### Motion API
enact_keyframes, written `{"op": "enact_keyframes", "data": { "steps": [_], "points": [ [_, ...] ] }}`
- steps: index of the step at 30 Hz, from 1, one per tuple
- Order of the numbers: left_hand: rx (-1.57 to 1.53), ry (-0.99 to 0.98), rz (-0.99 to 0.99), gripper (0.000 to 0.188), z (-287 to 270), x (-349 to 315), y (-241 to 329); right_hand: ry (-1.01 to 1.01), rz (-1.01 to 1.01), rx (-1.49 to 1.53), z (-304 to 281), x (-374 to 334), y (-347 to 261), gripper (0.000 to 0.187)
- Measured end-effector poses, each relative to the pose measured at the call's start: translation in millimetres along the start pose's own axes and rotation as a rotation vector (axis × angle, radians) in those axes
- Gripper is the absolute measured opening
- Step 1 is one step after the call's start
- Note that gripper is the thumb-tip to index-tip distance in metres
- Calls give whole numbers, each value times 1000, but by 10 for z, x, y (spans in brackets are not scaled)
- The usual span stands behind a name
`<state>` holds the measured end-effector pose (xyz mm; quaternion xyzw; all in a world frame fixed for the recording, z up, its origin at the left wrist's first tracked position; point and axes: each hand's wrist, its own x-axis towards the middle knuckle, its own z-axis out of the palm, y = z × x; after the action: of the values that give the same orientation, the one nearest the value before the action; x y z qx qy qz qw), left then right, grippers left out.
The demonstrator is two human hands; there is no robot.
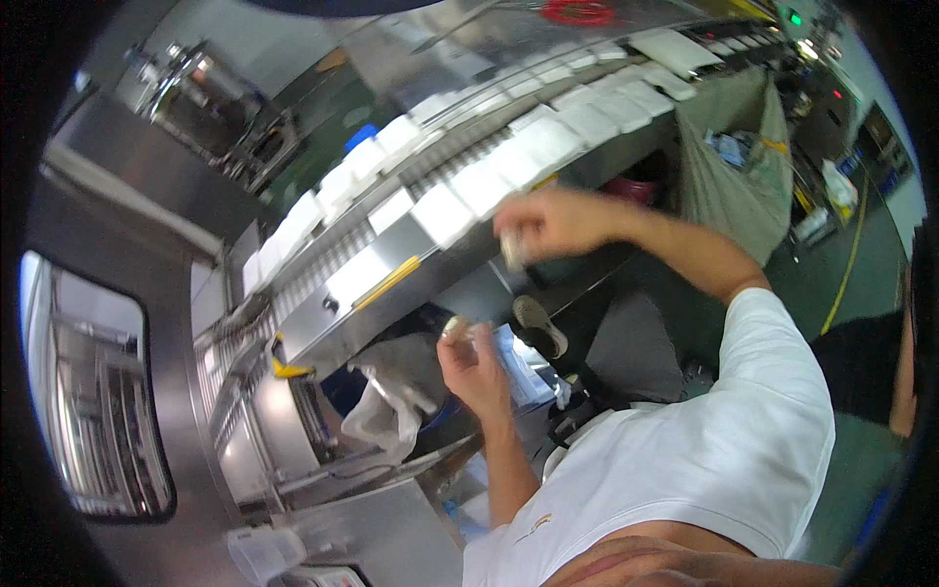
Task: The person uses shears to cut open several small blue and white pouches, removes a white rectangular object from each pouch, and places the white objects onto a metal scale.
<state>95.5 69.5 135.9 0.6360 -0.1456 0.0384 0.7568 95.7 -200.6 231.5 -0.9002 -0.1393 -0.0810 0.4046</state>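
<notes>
My left hand [473,372] is raised in front of the conveyor, its fingers bent together. Something pale shows at the fingertips; I cannot make out whether it is a finger cover or a small thing held. Right beside that hand is a blue-and-white plastic packet [526,370]; whether the hand touches it is unclear. My right hand [558,223] is smeared by motion near the conveyor's front edge, fingers bent downward, with a pale blur at their tips. White flat pieces [448,212] lie in rows along the conveyor [342,243], closest to my right hand.
A yellow-handled tool [387,282] lies on the metal ledge. Below hangs a whitish plastic bag [377,416]. A cloth sack [734,176] hangs at the right, and a steel cabinet with a window [93,391] stands left. Another person's arm [906,377] shows at the far right.
</notes>
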Motion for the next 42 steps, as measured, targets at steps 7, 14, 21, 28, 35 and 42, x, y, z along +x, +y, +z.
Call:
{"op": "enact_keyframes", "data": {
  "steps": [7,14,21,28,35,42],
  "points": [
    [-28,-265,-22,34,919,-301,105,-312,359,304,583,-1580,-236,34],
    [102,-315,79,40,605,-631,57,913,997,-117,-1302,-2567,974,28],
    [247,-185,37,30,-166,-859,341,1044,1291,-1006,-2912,-3705,3091,73],
    [635,490,153,21,-1319,-1679,1029,1319,382,-457,-586,-2285,2845,39],
    [1005,1113,229,25,-2397,-2367,1701,696,291,218,1351,-1635,2047,29],
    [1670,1426,-78,37,-4016,-3557,1932,174,73,276,1860,-1154,1406,29]
  ]
}}
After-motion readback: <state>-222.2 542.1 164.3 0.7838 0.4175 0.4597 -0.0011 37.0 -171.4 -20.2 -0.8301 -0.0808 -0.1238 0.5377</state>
